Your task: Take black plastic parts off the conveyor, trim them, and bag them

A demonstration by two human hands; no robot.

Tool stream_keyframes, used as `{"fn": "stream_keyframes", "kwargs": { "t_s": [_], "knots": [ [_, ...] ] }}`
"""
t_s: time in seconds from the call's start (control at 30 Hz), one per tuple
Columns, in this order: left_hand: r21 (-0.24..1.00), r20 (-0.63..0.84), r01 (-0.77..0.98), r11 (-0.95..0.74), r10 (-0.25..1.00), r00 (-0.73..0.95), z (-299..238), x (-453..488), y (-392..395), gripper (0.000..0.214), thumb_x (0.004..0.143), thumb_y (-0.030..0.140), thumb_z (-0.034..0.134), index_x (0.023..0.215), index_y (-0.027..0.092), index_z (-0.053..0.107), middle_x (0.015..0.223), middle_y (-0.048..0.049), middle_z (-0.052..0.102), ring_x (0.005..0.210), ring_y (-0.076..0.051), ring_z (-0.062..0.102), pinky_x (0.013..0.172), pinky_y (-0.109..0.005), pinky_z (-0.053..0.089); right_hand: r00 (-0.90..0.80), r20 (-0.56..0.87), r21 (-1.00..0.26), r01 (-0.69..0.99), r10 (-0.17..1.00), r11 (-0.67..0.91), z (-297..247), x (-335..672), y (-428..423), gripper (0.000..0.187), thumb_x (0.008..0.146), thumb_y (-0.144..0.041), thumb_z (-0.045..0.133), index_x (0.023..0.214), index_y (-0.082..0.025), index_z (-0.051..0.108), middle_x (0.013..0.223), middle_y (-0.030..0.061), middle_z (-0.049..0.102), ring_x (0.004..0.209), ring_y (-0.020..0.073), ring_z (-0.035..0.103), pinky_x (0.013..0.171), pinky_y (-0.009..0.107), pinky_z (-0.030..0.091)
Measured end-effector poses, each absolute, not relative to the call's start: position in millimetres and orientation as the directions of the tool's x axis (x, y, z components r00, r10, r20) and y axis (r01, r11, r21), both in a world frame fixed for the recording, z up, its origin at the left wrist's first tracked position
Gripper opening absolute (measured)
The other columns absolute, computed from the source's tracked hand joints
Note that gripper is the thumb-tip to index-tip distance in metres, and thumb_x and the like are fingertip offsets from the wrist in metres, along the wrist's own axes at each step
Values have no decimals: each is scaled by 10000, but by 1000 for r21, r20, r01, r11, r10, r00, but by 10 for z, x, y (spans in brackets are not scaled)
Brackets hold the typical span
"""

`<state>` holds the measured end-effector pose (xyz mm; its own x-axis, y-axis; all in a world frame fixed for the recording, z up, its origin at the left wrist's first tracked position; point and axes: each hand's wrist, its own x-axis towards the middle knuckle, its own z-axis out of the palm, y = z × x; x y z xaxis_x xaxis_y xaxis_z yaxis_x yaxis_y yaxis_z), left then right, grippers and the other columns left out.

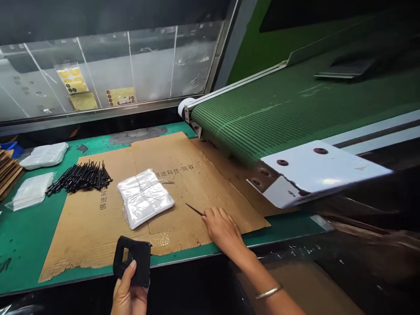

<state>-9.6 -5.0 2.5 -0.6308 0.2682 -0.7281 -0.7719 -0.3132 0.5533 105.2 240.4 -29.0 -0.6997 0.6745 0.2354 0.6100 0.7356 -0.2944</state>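
Note:
My left hand [126, 293] grips a flat black plastic part [139, 260] at the table's front edge, thumb on its face. The part is squarish, with a rectangular opening on its left side. On the cardboard sheet [88, 245], my right hand [220, 224] is closed around one end of a thin black rod [194, 209], whose free end points up and left. Left of that hand lies a bundle of clear plastic bags [144, 197]. A pile of similar thin black rods [83, 176] sits farther back on the left.
A green conveyor belt [262, 118] with a white metal end bracket [328, 170] juts in from the right, above the table. A dark flat object [348, 68] rests on it. More bag bundles [34, 188] and stacked cardboard pieces [8, 173] lie at left on the green tabletop [22, 245].

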Motion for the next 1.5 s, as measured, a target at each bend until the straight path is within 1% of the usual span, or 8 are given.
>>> {"fn": "stream_keyframes", "kwargs": {
  "t_s": [0.17, 0.3, 0.5, 0.87, 0.93, 1.07, 1.23, 1.5],
  "knots": [
    [326, -826, -833, -446, 293, -481, 157, -133, 13, 155, 828, 2, 470, 860, 111, 575, 684, -58, 697, 508, -115, 621, 450, -204, 496, -780, 124, -564, 453, 614, 690, -161, 1011, 2017, 211, 930, -280, 251, 822, -201, 415, 639, 25, 567, 562, 157, 535, 539, 262, 425],
    [369, -815, -824, -430, 277, -510, 175, -156, -19, 146, 824, 9, 491, 860, 110, 590, 685, -59, 700, 497, -112, 618, 440, -201, 496, -909, -44, -937, 181, 415, 298, 43, 946, 1460, 288, 949, -417, 238, 889, -202, 419, 578, -40, 496, 516, 114, 479, 508, 223, 399],
    [476, -794, -792, -383, 200, -574, 196, -138, -19, 181, 849, 24, 462, 761, 106, 597, 603, -34, 688, 448, -94, 597, 427, -187, 494, -941, -98, -983, 143, 324, 119, 82, 816, 1145, 374, 923, -511, 274, 848, -184, 439, 560, -62, 408, 502, 94, 390, 501, 228, 313],
    [385, -787, -818, -428, 311, -533, 249, -136, -46, 230, 857, 38, 435, 781, 91, 645, 725, -81, 719, 616, -134, 667, 549, -210, 542, -935, -316, -893, 236, 159, -383, -20, 801, 1023, 453, 845, -597, 398, 791, -156, 487, 537, -61, 419, 444, 59, 301, 436, 193, 242],
    [383, -800, -815, -435, 284, -528, 249, -139, -45, 235, 849, 19, 435, 765, 91, 642, 719, -78, 718, 607, -140, 669, 534, -216, 546, -938, -296, -920, 229, 181, -317, -1, 817, 994, 443, 863, -585, 370, 774, -165, 475, 562, -47, 441, 471, 69, 354, 460, 195, 290],
    [364, -814, -828, -426, 286, -505, 264, -136, -45, 240, 839, -3, 434, 729, 83, 629, 689, -79, 715, 578, -141, 667, 514, -217, 550, -950, -95, -988, 127, 298, 91, 58, 858, 960, 399, 933, -467, 295, 751, -173, 494, 626, -18, 466, 577, 101, 436, 557, 226, 362],
    [358, -822, -832, -423, 280, -497, 292, -124, -46, 240, 844, -4, 425, 726, 78, 617, 683, -87, 716, 549, -141, 660, 484, -222, 549, -970, 38, -943, 45, 240, 331, 82, 870, 948, 323, 967, -328, 252, 847, -178, 512, 627, -22, 486, 552, 100, 447, 538, 213, 378],
    [335, -838, -840, -427, 273, -473, 282, -113, -52, 243, 855, 9, 416, 737, 82, 614, 637, -76, 703, 533, -127, 652, 468, -199, 524, -894, 362, -681, -62, 262, 730, -40, 856, 856, 370, 967, -221, 216, 769, -158, 522, 639, 25, 559, 572, 127, 493, 534, 241, 371]
  ]
}}
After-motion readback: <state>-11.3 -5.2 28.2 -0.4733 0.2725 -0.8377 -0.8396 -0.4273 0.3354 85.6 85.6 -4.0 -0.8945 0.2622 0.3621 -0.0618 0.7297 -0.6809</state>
